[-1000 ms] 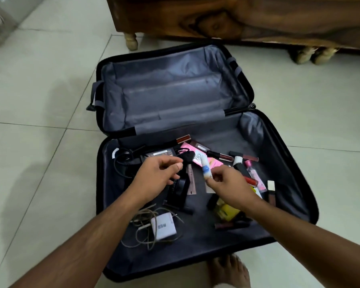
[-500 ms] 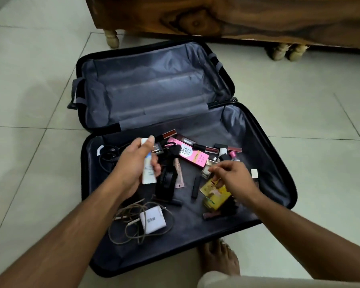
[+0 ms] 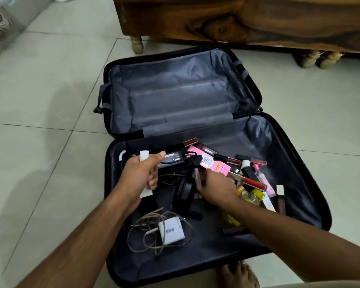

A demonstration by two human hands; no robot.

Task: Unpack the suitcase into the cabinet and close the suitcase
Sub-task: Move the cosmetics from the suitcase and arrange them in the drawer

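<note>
Head view, looking down: the left hand (image 3: 138,179) is closed round a small white tube (image 3: 144,161), whose cap stands out above the fist and whose lower end shows below it; the hand holds it up over the left side of the loaded compartment. The right hand (image 3: 216,189) reaches down among the cosmetics at the middle of that compartment, its fingertips pinching a slim brownish-pink tube (image 3: 196,176) that appears to be only just lifted from the pile; the exact grip is partly hidden by the hand itself.

Around the hands, the open black hard-shell suitcase with grey lining (image 3: 116,246) lies flat on the pale tiled floor (image 3: 40,111). Its far half holds nothing visible. Its near half holds a good deal: a black power adapter with cable (image 3: 174,160), a pink flat carton marked BB (image 3: 211,162), a red lip pen (image 3: 255,182), several dark lip-gloss tubes (image 3: 230,159), a small pink bottle (image 3: 262,177), a yellow-capped bottle (image 3: 250,194), a folded black object (image 3: 183,194), and a white square charger in a tangle of beige cord (image 3: 172,230). Beyond the suitcase stands a dark wooden cabinet on turned legs (image 3: 237,23); only its lower part is in view, and its interior cannot be seen.

Assessment: unpacking is at an early to middle stage. One item is in hand and a second is being gathered, nothing visible has reached the cabinet, most contents remain in the case, and closing is not yet begun.
</note>
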